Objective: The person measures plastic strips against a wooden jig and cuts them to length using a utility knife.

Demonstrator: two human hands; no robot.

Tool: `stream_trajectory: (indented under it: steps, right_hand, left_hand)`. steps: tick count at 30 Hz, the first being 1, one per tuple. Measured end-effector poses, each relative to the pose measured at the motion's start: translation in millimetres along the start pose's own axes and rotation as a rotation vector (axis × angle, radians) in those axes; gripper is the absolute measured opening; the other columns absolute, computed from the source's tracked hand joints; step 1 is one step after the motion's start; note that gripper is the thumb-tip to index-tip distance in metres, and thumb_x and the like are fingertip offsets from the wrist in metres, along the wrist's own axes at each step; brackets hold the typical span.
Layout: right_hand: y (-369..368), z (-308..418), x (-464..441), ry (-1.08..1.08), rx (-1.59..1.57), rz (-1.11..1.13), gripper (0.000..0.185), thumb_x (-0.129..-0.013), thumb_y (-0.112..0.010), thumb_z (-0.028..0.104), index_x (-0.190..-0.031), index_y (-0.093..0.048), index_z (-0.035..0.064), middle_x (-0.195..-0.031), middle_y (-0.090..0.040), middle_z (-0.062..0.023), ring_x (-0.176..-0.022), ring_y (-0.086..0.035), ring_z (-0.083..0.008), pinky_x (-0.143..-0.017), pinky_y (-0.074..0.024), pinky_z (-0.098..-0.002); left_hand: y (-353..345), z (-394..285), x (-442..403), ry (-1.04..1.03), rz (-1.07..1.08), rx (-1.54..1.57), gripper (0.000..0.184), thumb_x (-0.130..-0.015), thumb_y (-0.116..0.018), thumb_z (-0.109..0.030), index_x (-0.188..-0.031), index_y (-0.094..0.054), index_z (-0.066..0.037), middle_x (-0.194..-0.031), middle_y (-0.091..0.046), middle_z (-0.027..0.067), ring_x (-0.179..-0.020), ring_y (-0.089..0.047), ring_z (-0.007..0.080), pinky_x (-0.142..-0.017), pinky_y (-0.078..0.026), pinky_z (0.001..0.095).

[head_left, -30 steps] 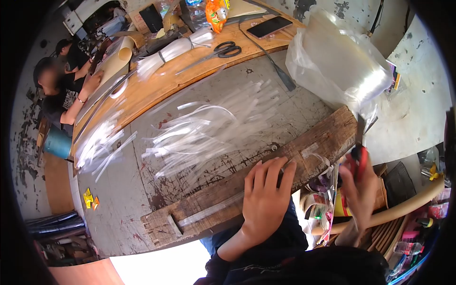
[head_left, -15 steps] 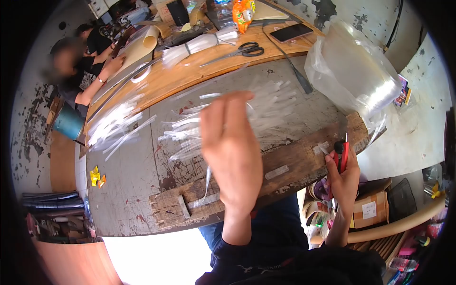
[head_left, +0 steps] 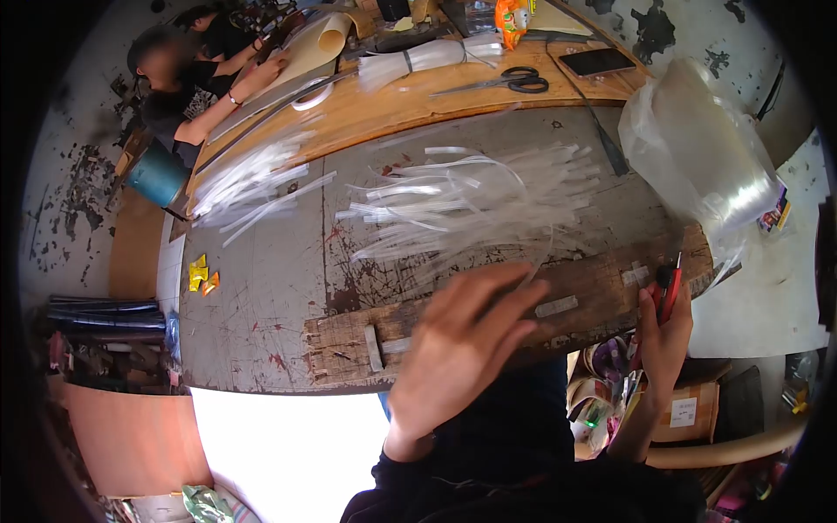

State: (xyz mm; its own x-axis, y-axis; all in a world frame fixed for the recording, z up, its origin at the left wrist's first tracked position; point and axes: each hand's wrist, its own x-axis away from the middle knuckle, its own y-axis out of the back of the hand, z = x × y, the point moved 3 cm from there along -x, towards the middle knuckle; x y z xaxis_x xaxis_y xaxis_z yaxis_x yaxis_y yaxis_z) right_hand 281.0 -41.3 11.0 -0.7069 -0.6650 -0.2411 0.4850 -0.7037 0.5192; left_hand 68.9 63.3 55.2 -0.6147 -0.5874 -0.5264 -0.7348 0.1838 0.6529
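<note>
My left hand [head_left: 466, 340] is slightly blurred above a worn wooden board [head_left: 602, 270], its thumb and fingers apart. A thin clear plastic strip [head_left: 547, 244] runs down to its fingertips; whether they touch it I cannot tell. At the board's right end, my right hand [head_left: 664, 344] is closed around a red and black utility knife [head_left: 670, 292], blade upward. Fixed on the board are a small flat bar [head_left: 373, 348] at the left and a pale tape patch [head_left: 556, 306] near the middle. Behind the board lies a loose pile of plastic strips [head_left: 471, 200].
More strips [head_left: 253, 179] lie at the left. Scissors [head_left: 514, 81], a phone [head_left: 597, 61] and a tied strip bundle [head_left: 427, 61] rest farther back. A large clear plastic roll [head_left: 706, 148] stands right. A co-worker [head_left: 179, 96] sits back left. Yellow wrappers [head_left: 199, 272] lie near the left edge.
My left hand has come down and nearer to me, away from the strip pile, and its fingers now point right. The right hand keeps the knife. The view has shifted.
</note>
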Motion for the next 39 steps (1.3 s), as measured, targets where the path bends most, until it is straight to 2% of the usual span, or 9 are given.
stream_trajectory:
  steps: [3, 7, 13, 16, 20, 25, 27, 32, 39]
  right_hand:
    - [0, 7, -1, -0.119, -0.035, 0.036, 0.010, -0.081, -0.054, 0.003, -0.084, -0.047, -0.0022, -0.077, -0.043, -0.0069, -0.060, -0.045, -0.0141, -0.052, -0.0380, -0.0261]
    - [-3, 2, -1, 0.040, 0.024, -0.008, 0.010, -0.081, -0.054, 0.003, -0.085, -0.047, -0.0018, -0.077, -0.042, -0.0065, -0.057, -0.045, -0.0130, -0.048, -0.0371, -0.0253]
    - [-2, 3, 0, 0.125, 0.119, -0.043, 0.009, -0.081, -0.054, 0.003, -0.085, -0.047, -0.0021, -0.077, -0.041, -0.0059, -0.056, -0.046, -0.0117, -0.044, -0.0370, -0.0242]
    - [-3, 10, 1, 0.028, 0.024, -0.017, 0.010, -0.082, -0.053, 0.004, -0.086, -0.047, -0.0023, -0.079, -0.042, -0.0067, -0.057, -0.047, -0.0128, -0.046, -0.0385, -0.0246]
    - [-2, 9, 1, 0.068, 0.058, -0.034, 0.010, -0.082, -0.053, 0.005, -0.086, -0.047, -0.0021, -0.079, -0.044, -0.0066, -0.059, -0.048, -0.0122, -0.046, -0.0386, -0.0249]
    - [-2, 1, 1, 0.068, 0.019, -0.034, 0.012, -0.083, -0.054, 0.006, -0.089, -0.047, -0.0009, -0.072, -0.046, -0.0044, -0.054, -0.047, -0.0089, -0.042, -0.0361, -0.0232]
    - [0, 2, 1, -0.116, -0.163, 0.030, 0.011, -0.083, -0.054, 0.007, -0.089, -0.047, 0.0006, -0.062, -0.046, -0.0015, -0.045, -0.042, -0.0059, -0.038, -0.0323, -0.0205]
    - [3, 16, 1, -0.126, -0.161, 0.142, 0.010, -0.083, -0.054, 0.008, -0.087, -0.048, 0.0006, -0.056, -0.048, -0.0006, -0.038, -0.039, -0.0041, -0.036, -0.0300, -0.0188]
    - [-33, 81, -10, -0.173, -0.297, 0.813, 0.008, -0.082, -0.055, 0.008, -0.083, -0.051, 0.0013, -0.057, -0.054, -0.0035, -0.041, -0.046, -0.0052, -0.038, -0.0350, -0.0192]
  left_hand:
    - [21, 6, 23, 0.207, 0.003, -0.463, 0.029, -0.064, -0.070, -0.010, -0.092, -0.063, -0.007, -0.097, -0.059, 0.0038, -0.084, -0.056, 0.0188, -0.069, -0.046, 0.0311]
    - [20, 16, 33, 0.201, 0.026, -0.362, 0.021, -0.063, -0.070, -0.005, -0.084, -0.065, -0.006, -0.086, -0.061, 0.0026, -0.077, -0.055, 0.0187, -0.062, -0.044, 0.0298]
    - [19, 19, 5, 0.311, -0.322, -0.396, 0.013, -0.065, -0.068, -0.003, -0.078, -0.065, -0.005, -0.077, -0.061, 0.0029, -0.071, -0.056, 0.0190, -0.060, -0.045, 0.0296]
    - [11, 20, -13, 0.225, -0.409, -0.471, 0.017, -0.067, -0.066, -0.002, -0.084, -0.065, -0.005, -0.086, -0.061, 0.0051, -0.073, -0.057, 0.0208, -0.063, -0.047, 0.0302]
    - [3, 16, -15, 0.331, -0.233, -0.726, 0.025, -0.075, -0.060, -0.005, -0.099, -0.061, -0.003, -0.105, -0.055, 0.0098, -0.073, -0.057, 0.0238, -0.064, -0.049, 0.0332]
    - [1, -26, 24, -0.127, -0.108, 1.002, 0.030, -0.085, -0.051, -0.025, -0.096, -0.060, 0.002, -0.095, -0.054, 0.0128, -0.068, -0.056, 0.0215, -0.051, -0.045, 0.0294]
    - [-3, -45, 36, -0.253, -0.063, 1.460, 0.034, -0.085, -0.049, -0.029, -0.096, -0.060, 0.001, -0.093, -0.054, 0.0122, -0.069, -0.054, 0.0210, -0.053, -0.043, 0.0291]
    - [-10, -67, 47, -0.374, -0.002, 1.905, 0.045, -0.085, -0.043, -0.040, -0.094, -0.059, 0.001, -0.088, -0.052, 0.0108, -0.071, -0.048, 0.0200, -0.057, -0.040, 0.0285]
    - [-16, -92, 46, -0.518, -0.016, 2.288, 0.060, -0.085, -0.036, -0.055, -0.091, -0.058, 0.001, -0.082, -0.049, 0.0087, -0.074, -0.040, 0.0185, -0.063, -0.035, 0.0277]
